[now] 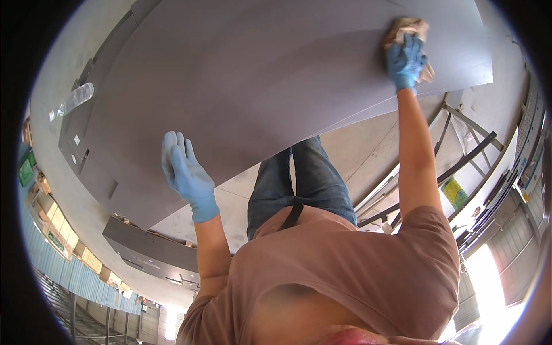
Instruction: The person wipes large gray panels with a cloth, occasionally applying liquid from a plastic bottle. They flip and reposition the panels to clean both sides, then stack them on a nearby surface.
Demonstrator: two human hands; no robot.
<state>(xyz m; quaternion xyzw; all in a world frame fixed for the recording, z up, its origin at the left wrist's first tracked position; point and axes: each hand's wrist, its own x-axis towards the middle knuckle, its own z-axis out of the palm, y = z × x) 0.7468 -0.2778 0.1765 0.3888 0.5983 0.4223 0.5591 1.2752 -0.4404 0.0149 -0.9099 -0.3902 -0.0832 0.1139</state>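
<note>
A large dark grey panel (pixel 258 77) stretches across the view before me, its near edge close to my legs. My right hand (pixel 405 62), in a blue glove, is pressed flat over a crumpled brown cloth (pixel 407 25) on the panel's right part. Hand and cloth look slightly blurred. My left hand (pixel 186 170) wears a blue glove too and holds nothing. Its fingers point up, with the thumb apart from them, over the panel's near left part. Whether it touches the surface, I cannot tell.
A clear plastic bottle (pixel 72 101) lies at the left, by the panel's edge. More grey panels (pixel 151 252) are low at the left. A metal frame (pixel 468 157) stands on the right, with a yellow-green bag (pixel 454 192) nearby. Cardboard boxes (pixel 54 222) line the far left.
</note>
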